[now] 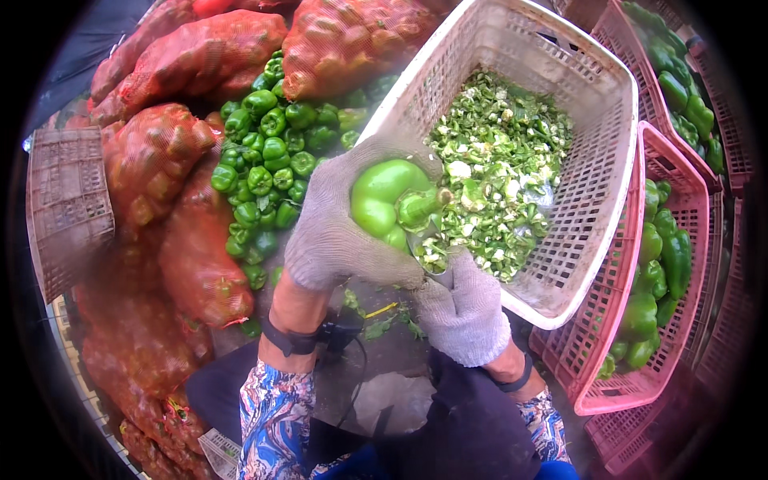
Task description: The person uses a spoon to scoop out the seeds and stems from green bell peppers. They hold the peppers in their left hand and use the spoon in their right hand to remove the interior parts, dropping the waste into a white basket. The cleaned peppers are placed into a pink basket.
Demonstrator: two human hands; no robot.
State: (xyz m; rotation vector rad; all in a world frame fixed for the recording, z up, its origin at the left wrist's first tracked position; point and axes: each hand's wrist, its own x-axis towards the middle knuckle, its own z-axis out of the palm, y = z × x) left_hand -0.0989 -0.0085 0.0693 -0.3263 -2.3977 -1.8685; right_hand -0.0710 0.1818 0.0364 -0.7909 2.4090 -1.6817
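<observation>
My left hand (324, 220), in a grey knit glove, is wrapped round a large green bell pepper (382, 194). The pepper's stem end points right, toward my other hand. Just below it, my right hand (470, 314), gloved too, is closed on a small knife (415, 242). Only a bit of the metal blade shows by the stem; the handle is hidden in my fingers. Both hands are over the near left edge of a white plastic crate (588, 296). Inside that crate lies a heap of chopped green and white pepper trimmings (512, 144).
A pile of whole green peppers (272, 152) lies at the left, among red mesh sacks (196, 60). At the right, a pink crate (616, 404) holds larger green peppers (652, 280), with more crates behind. Scraps (380, 326) lie on the floor below my hands.
</observation>
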